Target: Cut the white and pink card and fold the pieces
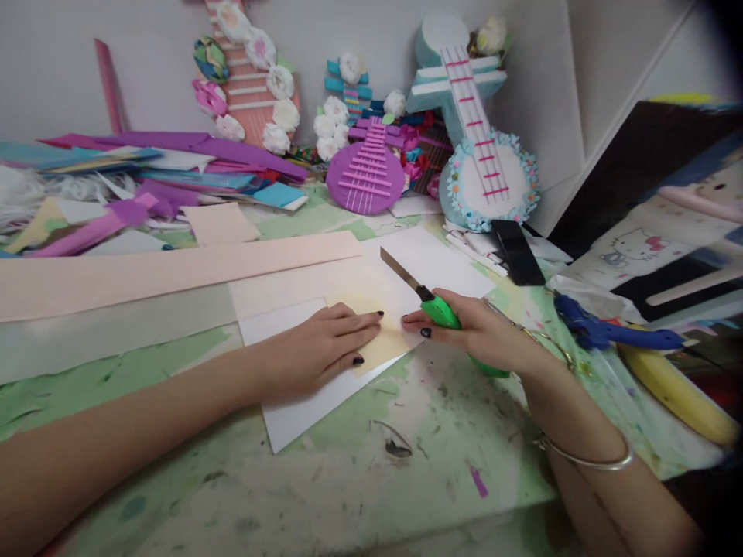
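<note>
On the stained table, yellow paper lies under the flattened left hand; just beside it, the right hand grips a knife, blade slanting away and leftward over white paper.

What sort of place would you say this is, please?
It looks like a craft workspace, perhaps a small studio: the table is stained with what looks like paint, a purple lute-shaped model stands at the back, and the right hand holds a green-handled cutter.
</note>
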Available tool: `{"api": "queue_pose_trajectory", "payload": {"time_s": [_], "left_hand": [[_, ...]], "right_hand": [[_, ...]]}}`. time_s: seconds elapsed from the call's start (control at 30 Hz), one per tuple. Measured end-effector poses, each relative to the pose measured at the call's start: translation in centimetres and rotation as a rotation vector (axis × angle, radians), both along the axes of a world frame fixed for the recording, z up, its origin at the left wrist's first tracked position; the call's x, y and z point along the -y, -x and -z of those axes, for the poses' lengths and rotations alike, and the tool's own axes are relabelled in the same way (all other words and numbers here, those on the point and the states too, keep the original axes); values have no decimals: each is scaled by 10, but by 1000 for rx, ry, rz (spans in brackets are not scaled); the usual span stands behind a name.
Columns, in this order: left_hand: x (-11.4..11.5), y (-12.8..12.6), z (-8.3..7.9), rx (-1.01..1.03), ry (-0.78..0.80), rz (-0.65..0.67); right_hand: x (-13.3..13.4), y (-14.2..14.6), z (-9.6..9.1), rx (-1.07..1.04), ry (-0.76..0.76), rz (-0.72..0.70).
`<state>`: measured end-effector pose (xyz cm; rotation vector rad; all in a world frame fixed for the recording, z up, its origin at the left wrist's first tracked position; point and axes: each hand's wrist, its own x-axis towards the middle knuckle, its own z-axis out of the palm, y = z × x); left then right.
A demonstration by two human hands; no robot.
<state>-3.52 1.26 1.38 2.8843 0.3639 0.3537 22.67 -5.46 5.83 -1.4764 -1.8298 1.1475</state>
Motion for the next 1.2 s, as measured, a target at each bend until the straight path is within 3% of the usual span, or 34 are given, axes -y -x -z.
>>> {"api": "queue_pose_trajectory", "payload": {"time_s": [0.37,0.8,0.93,1.1,1.2], "left_hand": [[4,-1,0,-27,-91,-34],[1,1,2,-81,-6,-57],[1,0,0,-99,-13,-51],[2,-1,-4,-143,-45,-24],[3,-2,-5,-160,-48,-29]], "right_hand": [[0,-4,3,4,-29,-34],[-2,-6,4,-83,0,-24],[-2,-8,-1,-320,-13,146],[-8,-23,-5,-531,-102,503],[-13,-34,-2,-627,-61,561]]}}
